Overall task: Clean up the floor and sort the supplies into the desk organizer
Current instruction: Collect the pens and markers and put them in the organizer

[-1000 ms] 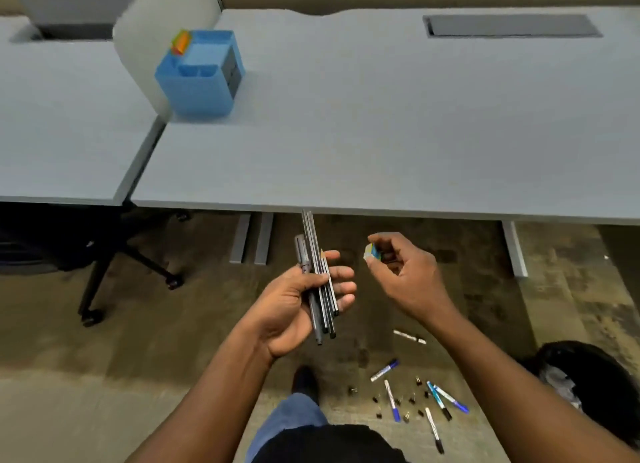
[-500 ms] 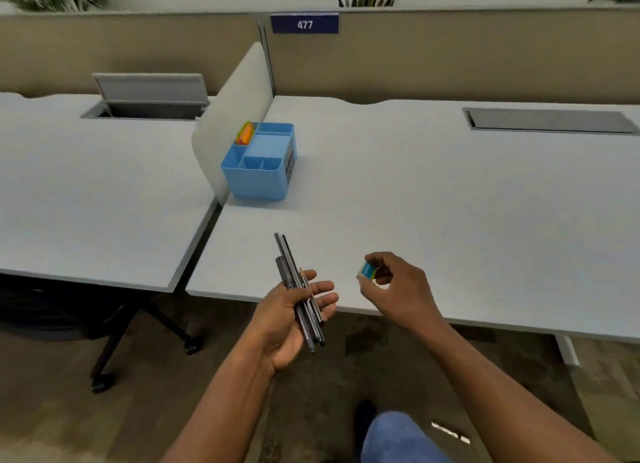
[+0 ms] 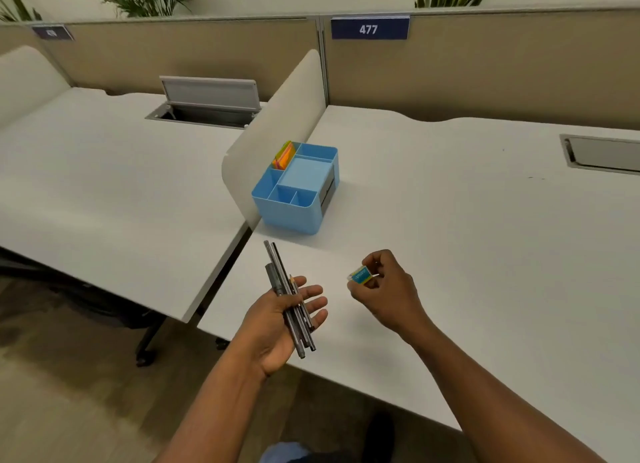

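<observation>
A light blue desk organizer (image 3: pixel 289 215) with several compartments stands on the white desk (image 3: pixel 467 255) beside a low divider. Orange and pink sticky notes (image 3: pixel 284 155) stick up from its back left compartment. My left hand (image 3: pixel 277 327), palm up, holds a bundle of dark pens and pencils (image 3: pixel 287 289) whose tips point at the organizer. My right hand (image 3: pixel 388 289) pinches a small blue and yellow eraser (image 3: pixel 360 275) over the desk, in front of the organizer and to its right.
A rounded white divider (image 3: pixel 277 133) separates this desk from the left desk (image 3: pixel 104 185), which has an open cable hatch (image 3: pixel 207 102). A closed hatch (image 3: pixel 602 153) lies at the far right. A tan partition with sign 477 (image 3: pixel 370 29) stands behind. A chair base (image 3: pixel 145 345) sits under the left desk.
The view has lifted from the floor to the desk top, so the scattered pens on the floor are out of sight. Both hands have come up over the desk, closer to the organizer.
</observation>
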The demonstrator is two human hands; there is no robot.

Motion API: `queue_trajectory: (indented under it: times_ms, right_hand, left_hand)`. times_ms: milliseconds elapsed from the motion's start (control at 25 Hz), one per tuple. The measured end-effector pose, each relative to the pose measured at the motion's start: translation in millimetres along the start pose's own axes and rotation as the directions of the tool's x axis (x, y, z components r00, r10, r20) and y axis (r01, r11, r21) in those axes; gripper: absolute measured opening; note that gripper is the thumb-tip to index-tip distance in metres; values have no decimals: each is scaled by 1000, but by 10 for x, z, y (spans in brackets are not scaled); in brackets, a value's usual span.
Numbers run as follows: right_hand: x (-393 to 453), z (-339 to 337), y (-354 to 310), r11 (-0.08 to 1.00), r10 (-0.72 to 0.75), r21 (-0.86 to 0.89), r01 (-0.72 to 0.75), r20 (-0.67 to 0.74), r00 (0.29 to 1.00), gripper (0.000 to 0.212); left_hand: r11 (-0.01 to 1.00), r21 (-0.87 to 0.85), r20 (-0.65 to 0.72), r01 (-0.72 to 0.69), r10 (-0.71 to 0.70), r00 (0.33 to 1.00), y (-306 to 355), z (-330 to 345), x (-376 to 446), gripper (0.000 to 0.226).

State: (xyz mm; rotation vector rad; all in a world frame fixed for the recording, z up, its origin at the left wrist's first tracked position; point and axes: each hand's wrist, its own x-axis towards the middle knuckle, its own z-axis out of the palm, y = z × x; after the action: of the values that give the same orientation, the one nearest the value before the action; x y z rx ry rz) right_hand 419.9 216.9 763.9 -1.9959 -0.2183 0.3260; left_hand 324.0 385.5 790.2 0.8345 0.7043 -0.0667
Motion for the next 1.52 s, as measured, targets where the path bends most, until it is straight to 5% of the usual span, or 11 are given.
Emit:
queue_trajectory:
  times_ms: [320, 520, 880, 1080, 1200, 1320, 1520]
  right_hand:
    - [778, 307, -451, 997, -79, 14, 81, -74, 994, 30]
    - [1258, 586, -822, 951, -279, -177, 253, -138, 951, 29]
    - [1703, 891, -868, 795, -247, -572, 203, 0, 969, 8]
    - [1511, 836, -1082, 939, -216, -299, 168, -134, 967, 11]
    - [1441, 793, -1241, 998, -20, -58, 26, 108, 994, 23]
    - [1473, 683, -1279, 988, 117, 59, -145, 340, 933, 19]
    - [1504, 660, -1202, 985, 136, 54, -167, 369, 920, 18]
  left_hand:
    - [999, 3, -38, -48, 48, 998, 416, 29, 417, 28]
    - [997, 27, 1, -74, 74, 997, 779, -77, 642, 26]
    - [997, 43, 115, -67, 61, 992, 1329, -191, 980, 26]
    - [1000, 3, 246, -14, 13, 969, 1371, -173, 1146, 27]
    - [998, 66, 347, -21, -3, 938, 1375, -132, 1220, 27]
    - [984, 176, 432, -20, -59, 900, 1378, -135, 1255, 27]
    - [938, 347, 480, -8, -171, 860, 1449, -186, 1270, 27]
